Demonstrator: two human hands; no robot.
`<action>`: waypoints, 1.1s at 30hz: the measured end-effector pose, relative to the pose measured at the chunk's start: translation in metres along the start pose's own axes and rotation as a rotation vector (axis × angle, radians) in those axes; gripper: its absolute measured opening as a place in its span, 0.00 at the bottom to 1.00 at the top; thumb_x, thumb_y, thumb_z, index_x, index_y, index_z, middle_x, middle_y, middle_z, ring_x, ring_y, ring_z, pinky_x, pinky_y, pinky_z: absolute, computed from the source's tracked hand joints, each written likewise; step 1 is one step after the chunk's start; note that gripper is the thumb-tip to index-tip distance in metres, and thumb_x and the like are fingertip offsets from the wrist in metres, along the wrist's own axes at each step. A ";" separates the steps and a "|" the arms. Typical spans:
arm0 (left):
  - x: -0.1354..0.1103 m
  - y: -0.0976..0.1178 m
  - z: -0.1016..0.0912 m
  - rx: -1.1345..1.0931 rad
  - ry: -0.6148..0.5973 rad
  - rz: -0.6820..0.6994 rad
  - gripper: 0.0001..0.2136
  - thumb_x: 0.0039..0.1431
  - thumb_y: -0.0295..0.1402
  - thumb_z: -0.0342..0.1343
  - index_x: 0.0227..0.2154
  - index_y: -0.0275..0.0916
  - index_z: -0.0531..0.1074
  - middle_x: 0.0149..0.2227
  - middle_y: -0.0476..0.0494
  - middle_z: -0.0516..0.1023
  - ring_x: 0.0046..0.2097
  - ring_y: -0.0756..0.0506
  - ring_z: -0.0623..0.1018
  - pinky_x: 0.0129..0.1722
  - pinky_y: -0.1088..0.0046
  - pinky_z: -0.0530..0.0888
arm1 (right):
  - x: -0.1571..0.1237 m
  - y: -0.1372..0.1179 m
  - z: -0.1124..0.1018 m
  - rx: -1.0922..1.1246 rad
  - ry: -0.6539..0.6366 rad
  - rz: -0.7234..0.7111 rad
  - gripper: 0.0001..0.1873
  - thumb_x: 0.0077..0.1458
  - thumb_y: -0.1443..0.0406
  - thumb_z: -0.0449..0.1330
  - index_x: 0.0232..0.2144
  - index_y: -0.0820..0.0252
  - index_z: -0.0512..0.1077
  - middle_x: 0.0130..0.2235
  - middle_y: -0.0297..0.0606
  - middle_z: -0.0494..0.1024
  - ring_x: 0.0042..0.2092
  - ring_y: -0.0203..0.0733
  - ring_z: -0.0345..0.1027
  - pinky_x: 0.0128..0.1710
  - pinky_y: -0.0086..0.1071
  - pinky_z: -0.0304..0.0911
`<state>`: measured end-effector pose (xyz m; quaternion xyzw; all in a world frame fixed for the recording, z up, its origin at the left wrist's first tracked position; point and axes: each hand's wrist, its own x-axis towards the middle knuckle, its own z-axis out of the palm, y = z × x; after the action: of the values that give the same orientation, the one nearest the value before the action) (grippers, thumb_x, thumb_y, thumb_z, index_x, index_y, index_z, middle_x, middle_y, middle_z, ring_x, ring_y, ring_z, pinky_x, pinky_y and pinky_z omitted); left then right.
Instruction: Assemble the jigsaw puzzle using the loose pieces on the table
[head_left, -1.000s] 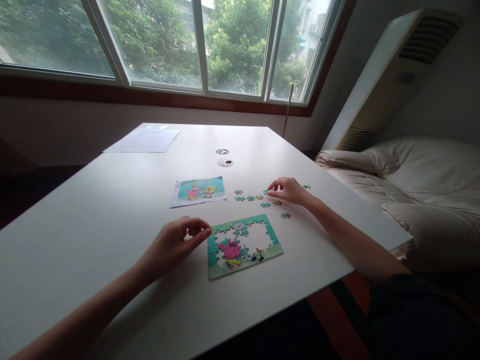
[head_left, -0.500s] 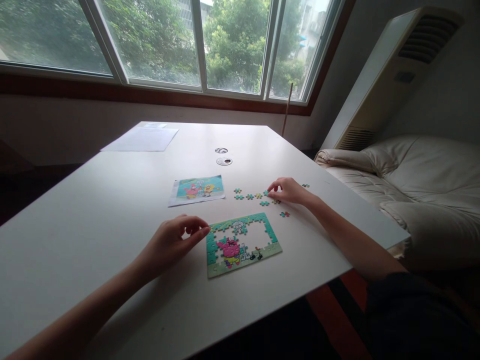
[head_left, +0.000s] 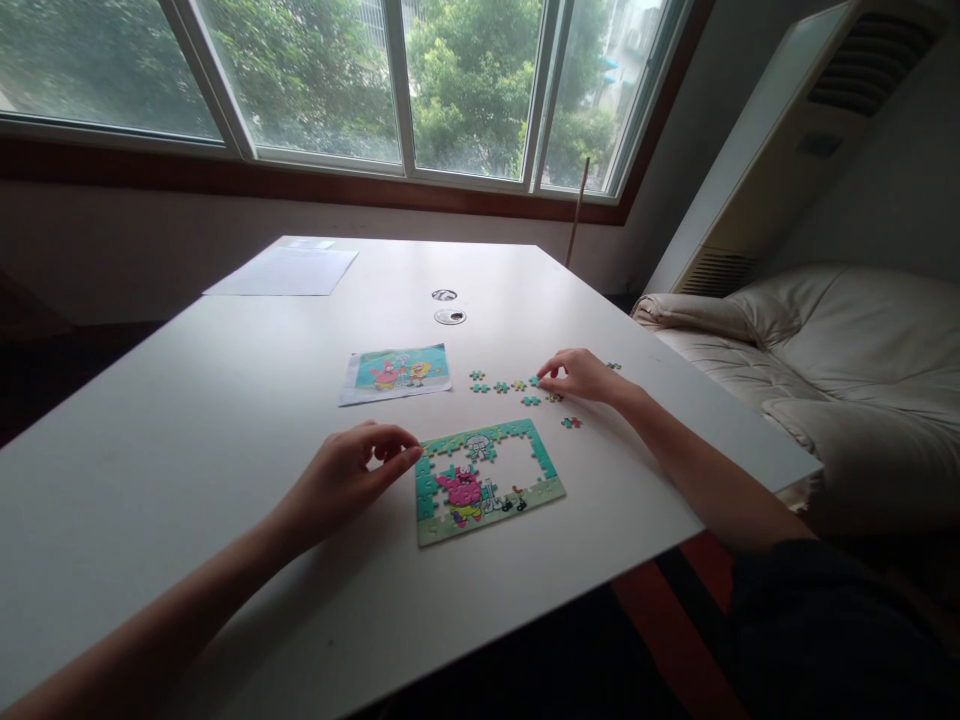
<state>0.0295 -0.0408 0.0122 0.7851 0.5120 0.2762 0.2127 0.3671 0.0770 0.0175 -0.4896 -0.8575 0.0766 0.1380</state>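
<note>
A partly filled jigsaw puzzle [head_left: 527, 492] with a pink cartoon starfish lies on the white table, its frame joined and gaps showing white inside. My left hand [head_left: 352, 470] is at its upper left corner, thumb and forefinger pinched together on the edge. Farther right, my right hand [head_left: 581, 376] bends over the loose pieces, its thumb and forefinger closed on a teal puzzle piece [head_left: 534, 381]. Several loose puzzle pieces [head_left: 501, 387] lie left of those fingertips. A red and teal piece [head_left: 571, 423] sits below the right hand, and another piece [head_left: 613, 366] is beyond it.
A printed cartoon picture [head_left: 397, 372] lies behind the puzzle. Two round inserts [head_left: 450, 317] are in the tabletop [head_left: 225, 400] farther back. White paper [head_left: 285, 272] rests at the far left corner. A pale leather sofa [head_left: 847, 340] stands to the right.
The view has shifted slightly, so everything on the table appears a little higher. Both hands keep nearly the same places, the right one still at the teal piece.
</note>
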 end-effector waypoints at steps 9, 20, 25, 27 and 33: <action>0.000 -0.006 0.001 -0.001 -0.008 -0.002 0.15 0.56 0.46 0.51 0.31 0.40 0.75 0.28 0.47 0.75 0.27 0.49 0.71 0.27 0.75 0.67 | -0.003 0.014 -0.020 -0.029 0.039 0.013 0.12 0.51 0.60 0.60 0.35 0.59 0.78 0.33 0.36 0.78 0.32 0.36 0.67 0.34 0.27 0.59; -0.001 -0.006 0.000 0.011 -0.024 -0.013 0.16 0.56 0.47 0.51 0.31 0.40 0.75 0.29 0.47 0.76 0.28 0.48 0.72 0.28 0.74 0.67 | -0.030 0.088 -0.059 -0.103 -0.050 0.352 0.09 0.47 0.64 0.61 0.31 0.60 0.78 0.29 0.36 0.79 0.32 0.38 0.70 0.31 0.27 0.59; 0.000 -0.003 -0.001 0.009 -0.032 -0.021 0.16 0.56 0.47 0.51 0.31 0.40 0.75 0.30 0.46 0.76 0.28 0.47 0.72 0.28 0.73 0.67 | -0.030 0.093 -0.060 -0.057 -0.130 0.383 0.11 0.46 0.62 0.62 0.33 0.59 0.78 0.32 0.36 0.80 0.35 0.39 0.71 0.33 0.27 0.61; 0.001 -0.002 -0.001 0.011 -0.030 -0.026 0.15 0.56 0.46 0.51 0.31 0.40 0.76 0.29 0.46 0.76 0.28 0.47 0.72 0.28 0.73 0.67 | -0.031 0.095 -0.062 -0.042 -0.155 0.397 0.11 0.46 0.62 0.62 0.33 0.60 0.78 0.33 0.36 0.80 0.36 0.40 0.71 0.34 0.27 0.62; 0.001 -0.002 -0.001 0.015 -0.032 -0.031 0.16 0.56 0.46 0.51 0.31 0.39 0.76 0.30 0.45 0.76 0.29 0.46 0.72 0.28 0.73 0.67 | -0.038 0.098 -0.067 -0.006 -0.219 0.446 0.12 0.45 0.64 0.62 0.34 0.61 0.78 0.36 0.38 0.80 0.37 0.41 0.72 0.36 0.27 0.63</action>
<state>0.0276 -0.0396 0.0124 0.7829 0.5227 0.2564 0.2195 0.4872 0.0938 0.0491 -0.6560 -0.7382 0.1553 0.0225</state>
